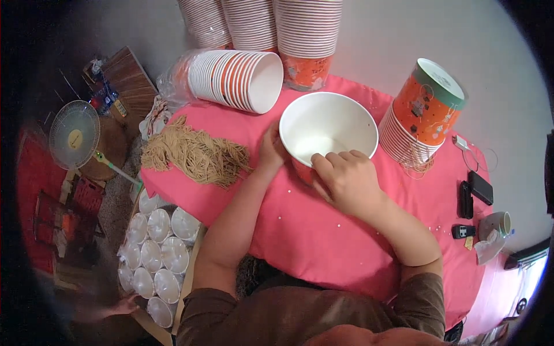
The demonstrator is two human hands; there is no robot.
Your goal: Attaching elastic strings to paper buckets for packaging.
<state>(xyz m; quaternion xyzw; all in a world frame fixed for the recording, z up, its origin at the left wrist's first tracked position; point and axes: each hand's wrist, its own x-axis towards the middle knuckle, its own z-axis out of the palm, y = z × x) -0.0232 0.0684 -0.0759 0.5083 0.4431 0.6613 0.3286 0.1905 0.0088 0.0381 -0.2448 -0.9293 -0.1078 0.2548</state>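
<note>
A large paper bucket [329, 124], white inside and orange outside, is tilted toward me on the pink tablecloth [311, 230]. My left hand [270, 151] presses against its left wall. Closed over the near rim is my right hand [346, 179], fingers hooked inside the bucket. The bucket's inside holds nothing I can see. A heap of tan cord pieces [196, 154] lies to the left of my left hand.
A lying stack of matching buckets [236, 79] sits behind the cords, upright stacks [306, 40] stand at the back, and an upside-down stack [424, 112] leans at right. Phones and remotes [473, 193] lie at far right. Clear lids [158, 254] fill a box at lower left, beside a fan [74, 134].
</note>
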